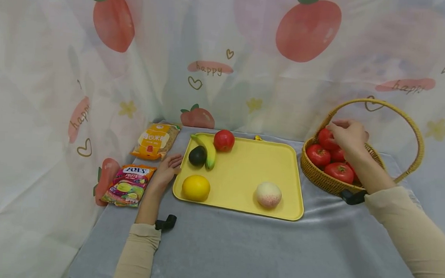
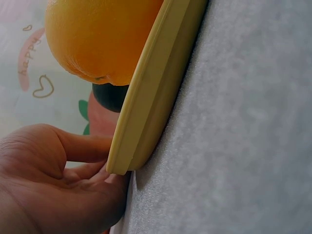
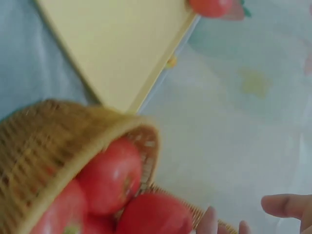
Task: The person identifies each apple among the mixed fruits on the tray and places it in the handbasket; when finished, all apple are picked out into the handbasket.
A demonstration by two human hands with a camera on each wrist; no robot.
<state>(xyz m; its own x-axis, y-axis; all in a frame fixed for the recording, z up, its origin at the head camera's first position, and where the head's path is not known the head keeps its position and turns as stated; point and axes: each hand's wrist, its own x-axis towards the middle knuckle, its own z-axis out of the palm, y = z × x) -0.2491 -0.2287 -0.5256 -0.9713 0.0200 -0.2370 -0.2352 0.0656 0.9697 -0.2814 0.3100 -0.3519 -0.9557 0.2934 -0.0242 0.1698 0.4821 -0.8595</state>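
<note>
My left hand (image 1: 166, 169) rests at the left edge of the yellow tray (image 1: 239, 173), fingers loosely extended. In the left wrist view its thumb (image 2: 87, 147) meets the tray's rim. Over the wicker basket (image 1: 319, 178) at the right, my right hand (image 1: 351, 136) reaches in under the arched handle. Its thumb and fingers stand apart in the right wrist view, close to a red tomato (image 3: 155, 214), with nothing between them. Several more tomatoes (image 1: 339, 172) fill the basket.
On the tray lie a banana (image 1: 209, 149), a dark avocado-like fruit (image 1: 197, 156), a round red fruit (image 1: 224, 140), a yellow-orange fruit (image 1: 196, 188) and a pale, pink-speckled peach (image 1: 268, 195). Left of it are an orange-yellow packet (image 1: 156, 141) and a FOX'S candy bag (image 1: 129, 185). A printed curtain hangs behind.
</note>
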